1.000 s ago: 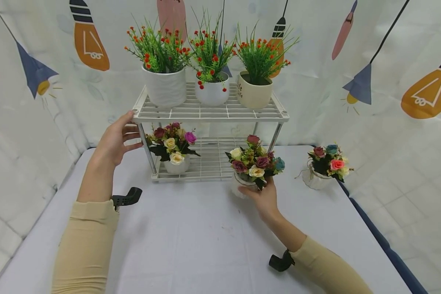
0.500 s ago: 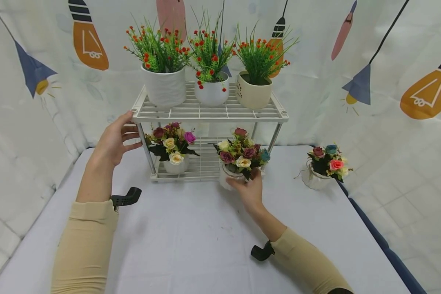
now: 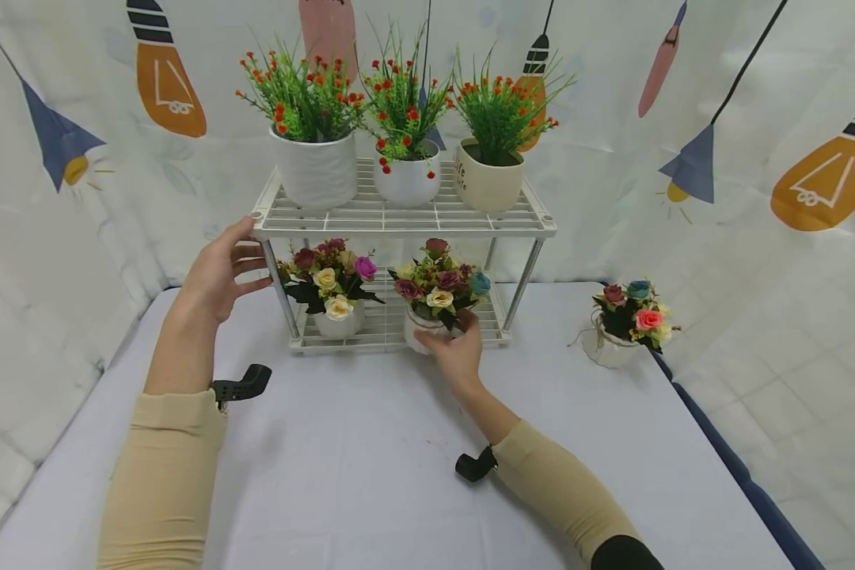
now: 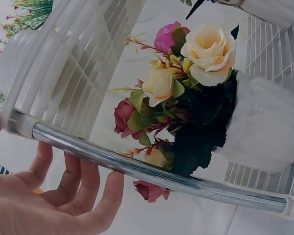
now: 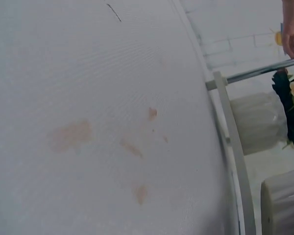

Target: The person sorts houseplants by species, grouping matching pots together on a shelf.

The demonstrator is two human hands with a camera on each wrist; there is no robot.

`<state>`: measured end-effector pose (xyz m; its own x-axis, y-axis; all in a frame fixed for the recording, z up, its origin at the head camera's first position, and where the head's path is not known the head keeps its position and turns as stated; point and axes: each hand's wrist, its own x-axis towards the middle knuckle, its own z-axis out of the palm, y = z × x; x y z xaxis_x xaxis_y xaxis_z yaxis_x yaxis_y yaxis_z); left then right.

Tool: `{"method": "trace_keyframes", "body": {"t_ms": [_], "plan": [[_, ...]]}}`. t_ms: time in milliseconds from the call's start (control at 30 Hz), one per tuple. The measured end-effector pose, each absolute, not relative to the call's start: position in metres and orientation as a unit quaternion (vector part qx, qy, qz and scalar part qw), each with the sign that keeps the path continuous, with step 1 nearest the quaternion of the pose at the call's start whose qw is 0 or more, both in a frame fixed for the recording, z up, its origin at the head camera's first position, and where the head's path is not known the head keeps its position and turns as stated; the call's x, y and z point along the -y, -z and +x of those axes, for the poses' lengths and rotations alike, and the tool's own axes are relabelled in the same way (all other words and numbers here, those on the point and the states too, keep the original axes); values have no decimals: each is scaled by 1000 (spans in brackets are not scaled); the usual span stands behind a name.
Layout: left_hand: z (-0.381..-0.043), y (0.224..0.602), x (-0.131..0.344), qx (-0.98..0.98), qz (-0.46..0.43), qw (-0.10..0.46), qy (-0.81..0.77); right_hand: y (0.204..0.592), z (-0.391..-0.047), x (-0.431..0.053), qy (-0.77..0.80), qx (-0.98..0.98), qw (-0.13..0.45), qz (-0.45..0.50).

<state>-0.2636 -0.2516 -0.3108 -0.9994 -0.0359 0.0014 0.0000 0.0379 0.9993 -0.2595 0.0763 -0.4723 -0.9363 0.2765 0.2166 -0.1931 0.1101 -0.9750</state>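
Observation:
My left hand point(image 3: 214, 273) holds the upper left corner of a white two-tier rack point(image 3: 406, 233). Its thumb lies at the corner, and its bent fingers touch the metal post point(image 4: 137, 169). With my right hand point(image 3: 459, 348) I grip a white pot of mixed artificial roses point(image 3: 438, 285) from its right and front. That pot point(image 5: 284, 203) is upright at the front edge of the lower tier; whether its base touches the tier is hidden. Left of it on this tier stands another white pot with cream, purple and dark red roses point(image 3: 338, 293).
On the upper tier stand a white ribbed pot point(image 3: 317, 174), a smaller white pot point(image 3: 408, 182) and a cream pot point(image 3: 488, 182), all with red-flowered grass. A wrapped pot of roses point(image 3: 609, 344) sits at the table's right edge. A printed curtain point(image 3: 613, 158) hangs behind.
My right hand has carried the rose pot leftward and back, from right of the rack's front to the lower tier's front edge. The left hand keeps its place at the corner.

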Motion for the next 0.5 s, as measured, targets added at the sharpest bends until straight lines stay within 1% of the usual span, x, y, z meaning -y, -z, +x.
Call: {"method": "trace_keyframes", "body": {"t_ms": [500], "plan": [[-265, 312, 254, 711, 15, 12, 703, 468, -284, -40, -652, 738, 171, -23]]}}
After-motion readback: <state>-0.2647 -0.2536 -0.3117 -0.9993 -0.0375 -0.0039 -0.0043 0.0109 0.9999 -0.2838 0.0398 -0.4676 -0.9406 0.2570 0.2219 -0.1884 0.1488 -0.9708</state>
